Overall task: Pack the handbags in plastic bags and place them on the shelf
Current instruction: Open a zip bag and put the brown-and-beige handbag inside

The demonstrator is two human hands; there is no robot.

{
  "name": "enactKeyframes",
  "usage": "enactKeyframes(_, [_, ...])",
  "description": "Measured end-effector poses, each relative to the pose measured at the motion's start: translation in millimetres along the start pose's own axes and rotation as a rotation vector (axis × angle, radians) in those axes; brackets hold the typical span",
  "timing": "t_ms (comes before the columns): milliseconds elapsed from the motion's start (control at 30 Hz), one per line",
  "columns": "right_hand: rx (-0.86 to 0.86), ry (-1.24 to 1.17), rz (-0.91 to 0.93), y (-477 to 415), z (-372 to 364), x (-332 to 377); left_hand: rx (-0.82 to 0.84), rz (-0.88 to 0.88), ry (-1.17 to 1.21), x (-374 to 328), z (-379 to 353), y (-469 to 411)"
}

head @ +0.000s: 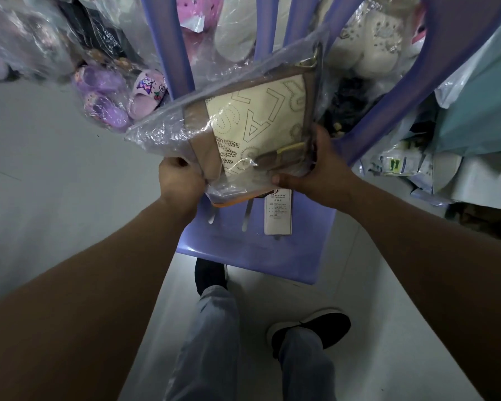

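Note:
A cream and tan handbag [261, 123] with stitched letters lies tilted inside a clear plastic bag [162, 134], held above a purple plastic chair [243, 250]. My left hand [180, 180] grips the bag's near left corner, fingers curled round the plastic and the handbag's edge. My right hand [315, 172] holds the near right side, thumb on the underside and fingers wrapped over the strap buckle. A white paper tag [278, 212] hangs from the handbag below my right hand.
Behind the chair's back slats, plastic-wrapped purple slippers [113, 102] and cream plush goods [368, 50] are piled. More packaged goods [417, 166] and a teal bag [480, 111] crowd the right. White wall on the left; my feet stand on the pale floor [373, 328].

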State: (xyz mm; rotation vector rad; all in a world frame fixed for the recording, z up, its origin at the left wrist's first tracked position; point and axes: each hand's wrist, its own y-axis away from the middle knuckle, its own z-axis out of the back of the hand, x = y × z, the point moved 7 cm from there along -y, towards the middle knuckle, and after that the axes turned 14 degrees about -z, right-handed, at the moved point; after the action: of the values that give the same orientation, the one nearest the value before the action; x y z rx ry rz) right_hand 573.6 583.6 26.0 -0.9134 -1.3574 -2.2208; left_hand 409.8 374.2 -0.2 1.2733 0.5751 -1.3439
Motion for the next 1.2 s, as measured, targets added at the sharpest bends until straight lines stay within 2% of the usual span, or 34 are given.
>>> enactKeyframes(133, [0.106,-0.002,0.01,-3.2,-6.7,-0.5,0.029,0.173,0.303,5.1,-13.3,6.0])
enactKeyframes(200, [0.035,-0.02,0.036,-1.4,-6.2,0.9,0.12,0.227,0.426,2.1,-22.4,8.0])
enactKeyframes(300, [-0.051,-0.067,0.055,7.4,-9.4,2.1,0.13,0.232,0.508,-4.7,-17.8,12.2])
enactKeyframes(433, [-0.088,-0.142,-0.013,21.6,-10.6,2.4,0.022,0.207,0.441,-20.1,4.3,24.5])
enactKeyframes(600, [-0.126,-0.225,-0.103,46.0,-5.9,17.1,0.005,0.14,0.325,-49.1,23.3,48.4])
enactKeyframes(767, [-0.178,-0.254,-0.171,69.0,6.8,40.8,0.016,0.088,0.328,-73.2,38.3,74.5])
enactKeyframes(833, [-0.11,-0.45,-0.242,73.5,8.0,51.7,-0.003,0.081,0.332,-85.0,42.4,84.2])
enactKeyframes(900, [0.039,-0.677,-0.313,76.0,4.9,59.6,-0.007,0.108,0.363,-94.3,42.5,89.6])
enactKeyframes(1000, [0.174,-0.731,-0.366,87.4,13.4,65.8,0.001,0.133,0.388,-103.2,41.0,92.3])
enactKeyframes(1100, [0.174,-0.872,-0.345,89.2,30.0,70.0,-0.031,0.057,0.357,-111.6,42.3,91.9])
enactKeyframes(1200, [0.094,-0.783,-0.305,82.3,35.1,75.2,-0.069,0.066,0.304,-116.3,40.4,90.1])
